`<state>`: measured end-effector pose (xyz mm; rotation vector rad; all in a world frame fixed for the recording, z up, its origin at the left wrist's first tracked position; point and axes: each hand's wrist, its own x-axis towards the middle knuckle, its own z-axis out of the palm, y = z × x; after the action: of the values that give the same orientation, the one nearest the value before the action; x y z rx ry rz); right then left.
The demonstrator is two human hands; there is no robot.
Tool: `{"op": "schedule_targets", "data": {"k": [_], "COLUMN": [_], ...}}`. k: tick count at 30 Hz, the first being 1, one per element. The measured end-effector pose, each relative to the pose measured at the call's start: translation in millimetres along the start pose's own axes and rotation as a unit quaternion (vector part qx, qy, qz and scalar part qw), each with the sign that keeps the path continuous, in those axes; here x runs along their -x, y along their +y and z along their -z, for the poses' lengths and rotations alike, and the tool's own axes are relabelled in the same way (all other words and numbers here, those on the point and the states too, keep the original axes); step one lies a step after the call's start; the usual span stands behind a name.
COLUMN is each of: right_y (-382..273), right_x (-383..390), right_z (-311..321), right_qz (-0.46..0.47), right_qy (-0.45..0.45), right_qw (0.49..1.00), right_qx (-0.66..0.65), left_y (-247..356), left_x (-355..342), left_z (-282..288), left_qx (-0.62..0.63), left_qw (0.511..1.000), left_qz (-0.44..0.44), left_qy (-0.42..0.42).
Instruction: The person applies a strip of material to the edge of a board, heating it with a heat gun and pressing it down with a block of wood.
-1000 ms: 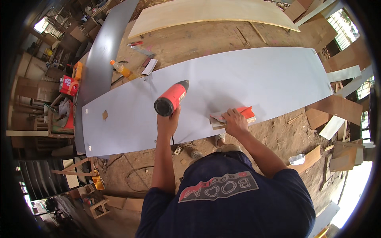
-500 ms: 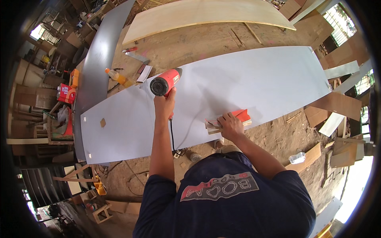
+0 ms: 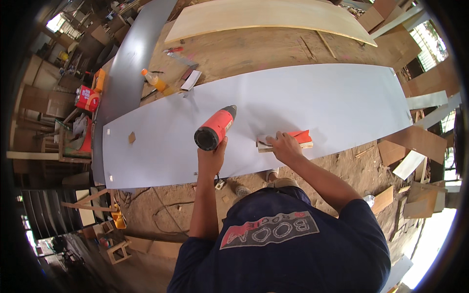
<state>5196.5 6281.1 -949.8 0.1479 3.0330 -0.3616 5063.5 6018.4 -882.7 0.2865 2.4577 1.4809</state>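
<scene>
Head view, left hand: I have the left hand [image 3: 212, 157] wrapped round the handle of a red heat gun [image 3: 216, 128], black at both ends.
Heat gun: I see it over the grey panel [image 3: 337, 100], its nozzle pointing away and slightly right.
Right hand: I have the right hand [image 3: 286, 146] grasping a pale block [image 3: 266, 149] from above; what the fingertips do underneath I cannot tell.
Block: on the panel, near its close edge, an orange sheet [image 3: 301, 136] at its right end.
Bottle: orange drink bottle [image 3: 156, 82], capped, by the panel's far edge.
Brown patch: on the panel's left part [image 3: 132, 137].
</scene>
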Motion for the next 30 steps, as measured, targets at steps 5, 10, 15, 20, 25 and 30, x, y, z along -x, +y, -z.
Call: {"op": "schedule_targets", "data": {"k": [5, 10, 15, 20, 25, 30], "right_y": [-25, -35, -15, 5, 34, 33], "right_x": [-43, -99, -175, -248, -309, -318], "right_z": [-22, -20, -11, 17, 16, 13], "right_qz": [0.023, 0.032, 0.006, -0.022, -0.032, -0.081], "right_qy": [0.028, 0.038, 0.020, -0.053, 0.013, -0.053], "right_qw": [0.999, 0.999, 0.999, 0.994, 0.996, 0.991], "right_qx": [-0.016, 0.006, 0.038, 0.088, 0.083, 0.096], "left_y": [-27, -38, -38, -38, 1, 6], "left_x": [17, 28, 32, 42, 49, 59], "left_z": [11, 20, 28, 35, 42, 50], "left_qx": [0.062, 0.062, 0.048, 0.072, 0.191, 0.181], "left_qw": [0.996, 0.997, 0.997, 0.990, 0.946, 0.948], "left_qz": [-0.054, -0.036, 0.004, 0.074, 0.234, 0.208], "left_qy": [0.019, 0.042, 0.055, 0.094, 0.117, 0.161]}}
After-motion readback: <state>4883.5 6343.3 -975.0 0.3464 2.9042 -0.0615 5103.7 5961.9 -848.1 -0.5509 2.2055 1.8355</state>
